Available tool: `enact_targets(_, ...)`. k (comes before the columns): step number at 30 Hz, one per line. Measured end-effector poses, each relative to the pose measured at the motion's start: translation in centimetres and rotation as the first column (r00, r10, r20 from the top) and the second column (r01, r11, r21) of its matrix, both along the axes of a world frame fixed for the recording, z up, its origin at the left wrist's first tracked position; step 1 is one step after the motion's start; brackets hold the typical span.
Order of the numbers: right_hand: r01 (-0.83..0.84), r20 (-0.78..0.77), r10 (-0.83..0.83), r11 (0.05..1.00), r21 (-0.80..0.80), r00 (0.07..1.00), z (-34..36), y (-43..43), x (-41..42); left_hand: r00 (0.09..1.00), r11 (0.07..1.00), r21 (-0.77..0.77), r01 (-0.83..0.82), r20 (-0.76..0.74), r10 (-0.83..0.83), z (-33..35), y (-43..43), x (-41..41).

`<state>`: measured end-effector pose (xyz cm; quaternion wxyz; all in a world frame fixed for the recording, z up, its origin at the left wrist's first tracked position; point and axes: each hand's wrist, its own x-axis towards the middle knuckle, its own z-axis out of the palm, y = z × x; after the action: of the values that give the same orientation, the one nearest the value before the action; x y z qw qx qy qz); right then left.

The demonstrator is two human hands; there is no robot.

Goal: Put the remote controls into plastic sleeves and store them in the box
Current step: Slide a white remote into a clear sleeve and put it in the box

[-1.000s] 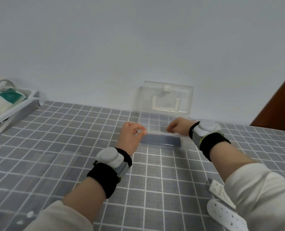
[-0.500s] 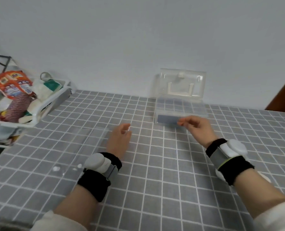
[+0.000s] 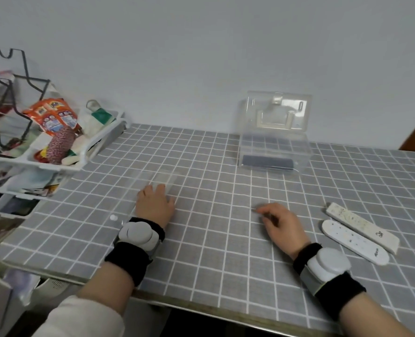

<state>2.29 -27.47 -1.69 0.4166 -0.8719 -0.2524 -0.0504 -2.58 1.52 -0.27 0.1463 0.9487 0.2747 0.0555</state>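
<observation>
A dark remote [image 3: 267,164] lies in the clear box [image 3: 274,152] by the wall, lid up. 2 white remotes [image 3: 357,237] lie near the table's right edge. My left hand [image 3: 155,203], fingers together, has dropped onto the plastic sleeves [image 3: 157,178]; my right hand [image 3: 280,223], loosely spread and empty, has left the box. A cluttered rack [image 3: 55,132] crowds the left; the table's middle lies bare.

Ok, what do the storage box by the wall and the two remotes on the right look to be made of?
The storage box looks like clear rigid plastic: the grid cloth and a dark remote inside show through its walls, and its raised lid is glossy. The two white remotes look like matte hard plastic, opaque with small printed marks; whether the button areas are rubber cannot be told.
</observation>
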Motion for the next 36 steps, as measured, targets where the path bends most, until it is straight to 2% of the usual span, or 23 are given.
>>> enact_targets(2,-0.010,0.021,0.011,1.000,-0.011,1.000,-0.4,-0.1,-0.5,1.000,1.000,0.018,0.012,-0.026,-0.012,0.3,-0.2,0.0)
enact_targets(6,-0.019,0.009,0.020,0.999,-0.036,1.000,-0.7,-0.2,-0.8,0.998,0.995,-0.083,0.050,-0.030,-0.052,1.2,-1.6,0.6)
enact_targets(12,-0.009,0.018,0.010,0.998,-0.067,1.000,-0.8,-0.1,-0.8,0.988,0.920,-0.366,0.141,0.117,-0.105,1.7,-6.5,1.1)
enact_targets(15,-0.015,0.003,0.015,0.999,-0.043,1.000,-0.9,-0.1,-0.7,0.976,0.840,-0.500,0.210,0.161,-0.148,2.3,-9.4,1.7)
enact_targets(19,0.001,-0.118,0.009,0.996,0.090,0.993,-0.5,-0.4,-0.6,0.978,0.645,-0.738,0.199,0.193,-0.082,3.4,-13.0,3.1)
enact_targets(22,-0.004,-0.199,0.043,0.981,0.193,0.979,0.1,-0.3,-0.8,0.985,0.539,-0.825,0.168,0.168,-0.049,3.2,-14.5,3.9)
enact_targets(24,-0.011,-0.221,0.057,0.979,0.202,0.974,0.4,-0.3,-0.8,0.987,0.478,-0.866,0.148,0.157,-0.021,2.4,-15.3,3.9)
enact_targets(28,-0.041,-0.241,0.089,0.980,0.197,0.967,0.6,-0.2,-1.0,0.967,0.450,-0.877,0.171,0.237,0.092,0.3,-16.3,3.3)
enact_targets(30,-0.067,-0.227,0.093,0.991,0.117,0.969,0.5,-0.2,-1.0,0.933,0.422,-0.874,0.240,0.327,0.148,-0.3,-16.3,3.1)
enact_targets(32,-0.092,-0.218,0.110,0.992,0.091,0.970,0.3,-0.1,-1.0,0.908,0.319,-0.901,0.295,0.369,0.201,-0.3,-16.1,3.0)
enact_targets(36,-0.061,-0.259,0.127,0.967,0.247,0.957,-0.3,-0.3,-0.6,0.920,-0.157,-0.915,0.373,0.342,0.189,0.3,-15.7,2.9)
